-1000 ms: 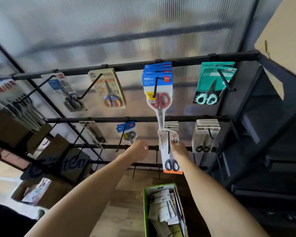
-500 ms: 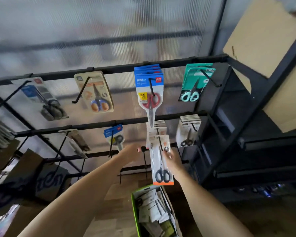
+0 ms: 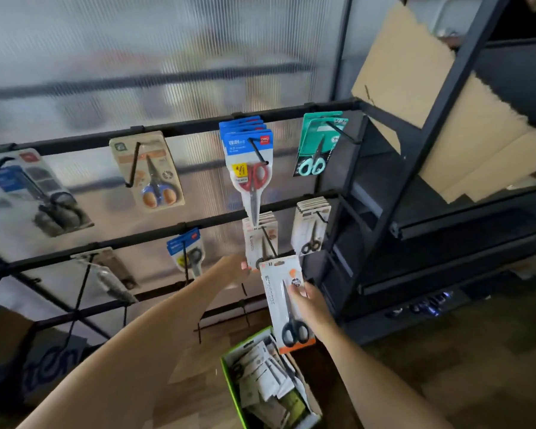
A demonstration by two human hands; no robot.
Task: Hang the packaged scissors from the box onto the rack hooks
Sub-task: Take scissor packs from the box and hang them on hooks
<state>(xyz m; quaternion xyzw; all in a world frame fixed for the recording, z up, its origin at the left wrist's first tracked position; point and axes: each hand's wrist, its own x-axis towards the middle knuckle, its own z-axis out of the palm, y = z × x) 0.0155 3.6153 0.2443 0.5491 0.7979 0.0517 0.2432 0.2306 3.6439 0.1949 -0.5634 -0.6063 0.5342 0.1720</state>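
My right hand (image 3: 311, 301) pinches a white scissors pack with an orange bottom edge (image 3: 280, 300), held upright just below and right of a hook (image 3: 269, 241) on the black rack's middle bar (image 3: 136, 239). Several matching white packs (image 3: 257, 233) hang on that hook. My left hand (image 3: 234, 267) reaches up to them, its thumb on the lower edge of the front pack; its other fingers are hidden. A green box (image 3: 229, 382) full of more packs stands on the floor below my hands.
Other hooks carry red-handled (image 3: 252, 168), mint-handled (image 3: 314, 150), blue-and-orange (image 3: 155, 178) and small grey scissors (image 3: 311, 224). A black metal shelf unit (image 3: 415, 168) with cardboard sheets stands at the right. Ribbed translucent panels back the rack.
The view swung right. My right hand drew the pack down and to the right, off the hook's tip. My left hand stayed at the hanging packs.
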